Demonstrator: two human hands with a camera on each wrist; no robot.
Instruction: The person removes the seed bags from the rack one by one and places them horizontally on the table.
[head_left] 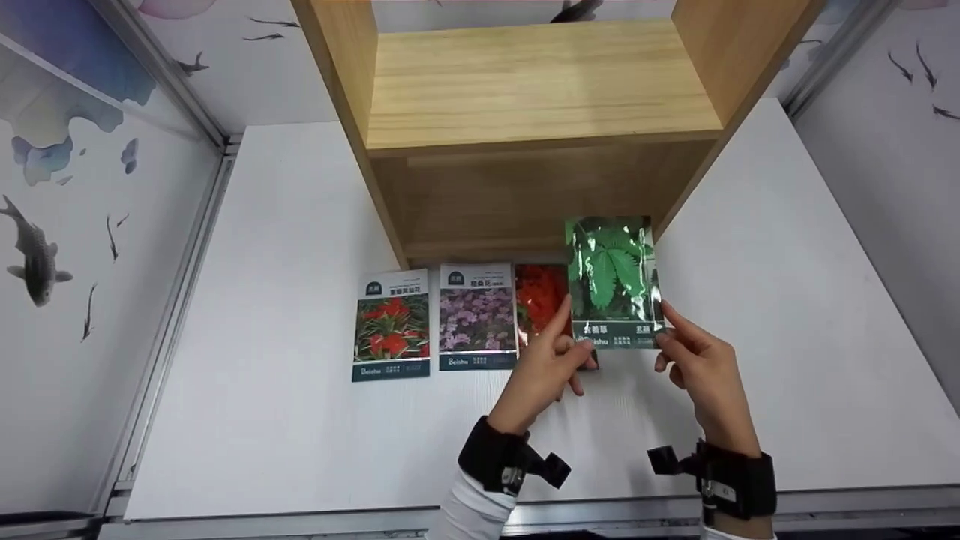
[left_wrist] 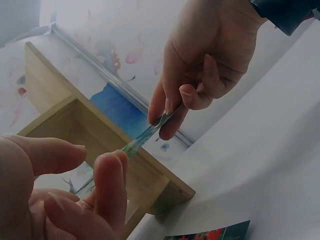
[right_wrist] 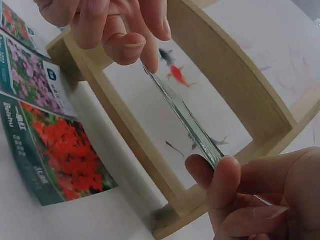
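Observation:
A glossy green seed packet with a leaf picture is held upright above the white table, in front of the wooden shelf unit. My left hand pinches its lower left corner and my right hand pinches its lower right corner. The wrist views show the packet edge-on between both hands. Three more packets lie flat in a row below the shelf: one with red flowers, one with purple flowers, and a red one partly hidden behind my left hand and the green packet.
The shelf unit stands at the back of the white table, its lower compartment open to the front. Decorated walls with fish pictures close in the left and right sides. A metal rail runs along the table's front edge.

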